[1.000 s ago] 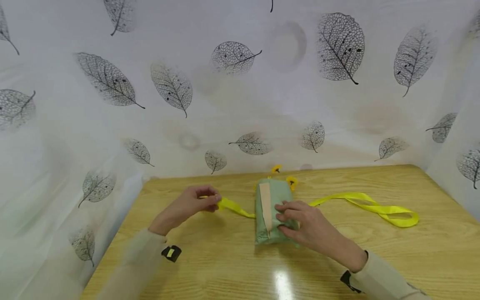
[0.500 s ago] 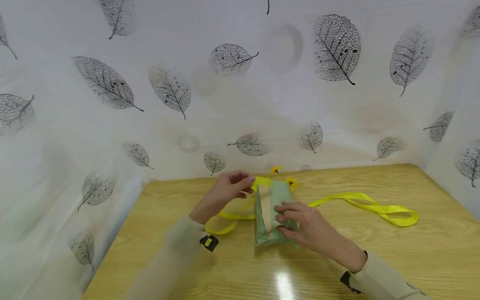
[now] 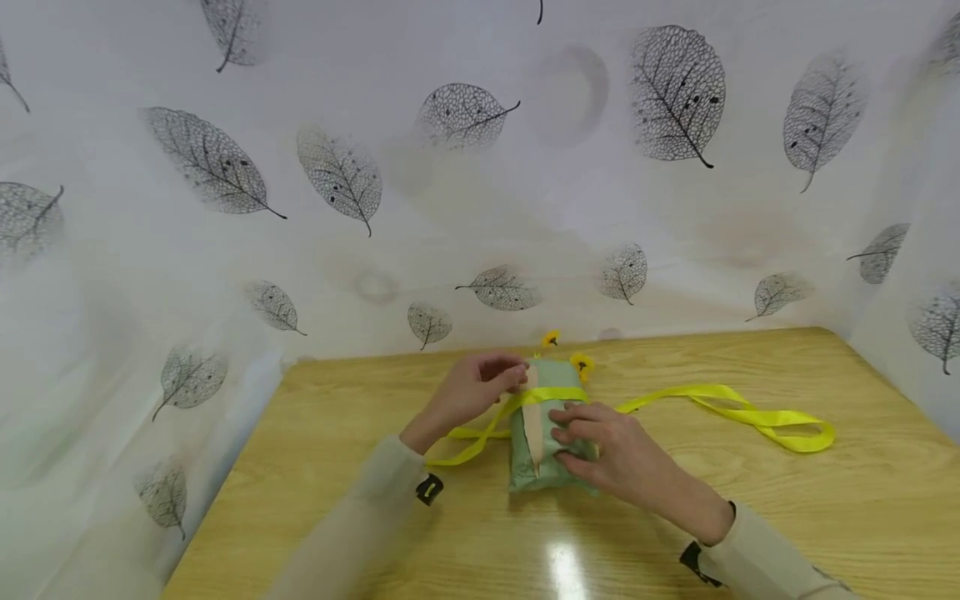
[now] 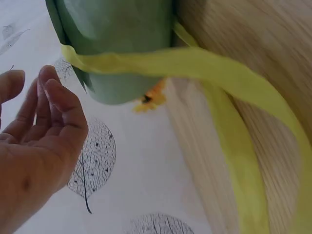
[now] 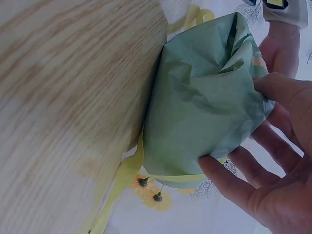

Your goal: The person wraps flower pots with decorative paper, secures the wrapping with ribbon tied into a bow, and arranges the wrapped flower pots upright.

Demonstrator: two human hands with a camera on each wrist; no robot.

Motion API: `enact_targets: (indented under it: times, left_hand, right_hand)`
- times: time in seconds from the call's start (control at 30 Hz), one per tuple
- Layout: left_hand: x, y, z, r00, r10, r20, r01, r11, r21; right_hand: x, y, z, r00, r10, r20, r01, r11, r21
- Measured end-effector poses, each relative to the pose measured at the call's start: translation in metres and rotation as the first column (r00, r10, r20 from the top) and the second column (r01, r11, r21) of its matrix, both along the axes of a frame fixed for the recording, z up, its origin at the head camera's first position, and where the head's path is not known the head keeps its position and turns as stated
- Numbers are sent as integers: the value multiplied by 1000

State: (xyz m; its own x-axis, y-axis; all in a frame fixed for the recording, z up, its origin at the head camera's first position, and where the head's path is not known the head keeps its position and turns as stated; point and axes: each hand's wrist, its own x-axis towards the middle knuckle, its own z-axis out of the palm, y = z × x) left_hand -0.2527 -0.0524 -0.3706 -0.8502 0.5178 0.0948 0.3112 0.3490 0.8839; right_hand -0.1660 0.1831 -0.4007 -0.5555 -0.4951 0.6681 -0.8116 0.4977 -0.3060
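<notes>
The yellow ribbon, pinched earlier by the left hand, fingers now relaxed, is laid across the parcel, touched toward four o'clock by the right hand, fingers spread.

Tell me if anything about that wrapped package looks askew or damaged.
The package looks untidy: its end nearest the person is crumpled, and an uneven tan strip tapers down its green top; whether it's a tear, I can't tell. The yellow ribbon crosses off-centre, nearer the far end.
</notes>
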Motion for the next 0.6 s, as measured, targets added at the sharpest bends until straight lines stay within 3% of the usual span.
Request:
enact_targets:
  times: [0.2,0.27,0.33,0.37,0.43,0.6]
  left_hand:
    - [19,-18,-10,990,-37,-135,30,998,-53]
    - [26,-20,-15,979,-81,-187,70,995,-65]
    - [34,-21,-19,957,-126,-262,111,991,-70]
    - [37,-21,-22,939,-147,-311,134,989,-64]
    - [43,-19,-26,885,-180,-429,171,983,-58]
    - [52,-12,-30,705,-226,-673,214,971,-102]
  right_hand:
    - [0,1,2,1000,0,-22,0,1000,-1]
    - [0,1,2,1000,-4,-25,4,1000,-2]
    - [0,2,2,1000,-6,-24,6,1000,-2]
    - [0,2,2,1000,-5,-20,5,1000,-1]
    - [-1,2,1,1000,-2,-15,3,1000,3]
    - [-3,2,-1,1000,-7,-11,8,1000,15]
